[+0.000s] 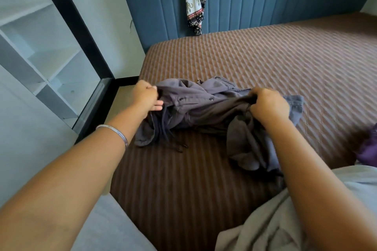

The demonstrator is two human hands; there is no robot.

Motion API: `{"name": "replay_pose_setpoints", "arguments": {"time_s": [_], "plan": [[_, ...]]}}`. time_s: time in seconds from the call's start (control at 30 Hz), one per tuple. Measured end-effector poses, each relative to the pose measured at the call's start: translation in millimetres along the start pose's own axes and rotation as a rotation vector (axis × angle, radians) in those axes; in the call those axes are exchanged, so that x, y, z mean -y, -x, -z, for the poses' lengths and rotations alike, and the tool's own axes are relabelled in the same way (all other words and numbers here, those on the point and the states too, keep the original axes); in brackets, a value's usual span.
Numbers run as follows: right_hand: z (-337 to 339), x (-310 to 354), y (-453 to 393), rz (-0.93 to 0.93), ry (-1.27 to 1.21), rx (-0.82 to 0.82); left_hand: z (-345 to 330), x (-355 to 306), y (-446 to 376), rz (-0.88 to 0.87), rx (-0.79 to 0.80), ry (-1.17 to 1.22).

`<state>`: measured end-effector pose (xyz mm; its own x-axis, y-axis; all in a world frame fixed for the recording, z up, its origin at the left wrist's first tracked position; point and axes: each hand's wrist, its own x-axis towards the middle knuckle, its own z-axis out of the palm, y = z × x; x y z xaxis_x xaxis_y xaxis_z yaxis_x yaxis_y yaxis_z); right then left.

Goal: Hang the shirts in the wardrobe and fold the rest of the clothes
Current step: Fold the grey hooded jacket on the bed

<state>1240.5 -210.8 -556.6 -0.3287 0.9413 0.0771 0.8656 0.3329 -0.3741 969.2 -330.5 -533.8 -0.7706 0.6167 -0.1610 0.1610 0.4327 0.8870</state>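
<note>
Both hands' grips, left [145, 96] and right [268, 105], clenched around grey garment [204, 108] stretched between.

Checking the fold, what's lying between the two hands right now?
In the head view, the bunched grey garment spans from the left hand to the right hand, with its snap-button placket.

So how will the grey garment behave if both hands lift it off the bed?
The grey garment will probably sag: it already bunches and drapes between the left hand and right hand. Its drawstring trails loose on the bed and would likely dangle. The snap buttons suggest thicker cloth, so perhaps not very light.
</note>
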Motion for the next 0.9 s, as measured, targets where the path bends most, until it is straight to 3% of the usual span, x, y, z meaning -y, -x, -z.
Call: {"name": "replay_pose_setpoints", "arguments": {"time_s": [0.1, 0.17, 0.27, 0.37, 0.5, 0.57, 0.63, 0.7, 0.73, 0.8, 0.83, 0.9], "plan": [[-10, 10, 6, 0.056, 0.103, -0.197, -19, 13, 10, -0.279, 0.02, -0.302], [-17, 22, 13, 0.22, 0.012, -0.208, -33, 25, 15, -0.291, 0.153, -0.471], [-34, 38, 28, 0.403, 0.012, 0.04, -46, 47, 14, -0.335, 0.13, -0.997], [-49, 44, 40, 0.479, 0.226, 0.328, -39, 55, 4, -0.416, 0.014, -1.221], [-48, 45, 43, 0.519, 0.027, 0.647, -18, 32, -13, -0.513, -0.023, -1.174], [-42, 48, 45, 0.489, -0.109, 0.71, -12, 21, -15, -0.625, -0.086, -1.061], [-34, 55, 41, 0.448, -0.226, 0.562, -8, 15, -15, -0.783, -0.106, -0.846], [-23, 67, 27, 0.418, -0.34, 0.299, 0, 9, -15, -0.955, -0.01, -0.627], [-16, 77, 16, 0.413, -0.397, 0.255, 6, 0, -14, -1.053, 0.041, -0.556], [-4, 97, -2, 0.363, -0.547, 0.363, 18, -19, -8, -1.243, 0.091, -0.499], [1, 112, -11, 0.337, -0.63, 0.433, 29, -32, -5, -1.323, 0.044, -0.494], [-2, 132, -18, 0.309, -0.792, 0.51, 39, -38, -2, -1.336, -0.208, -0.458]]}}
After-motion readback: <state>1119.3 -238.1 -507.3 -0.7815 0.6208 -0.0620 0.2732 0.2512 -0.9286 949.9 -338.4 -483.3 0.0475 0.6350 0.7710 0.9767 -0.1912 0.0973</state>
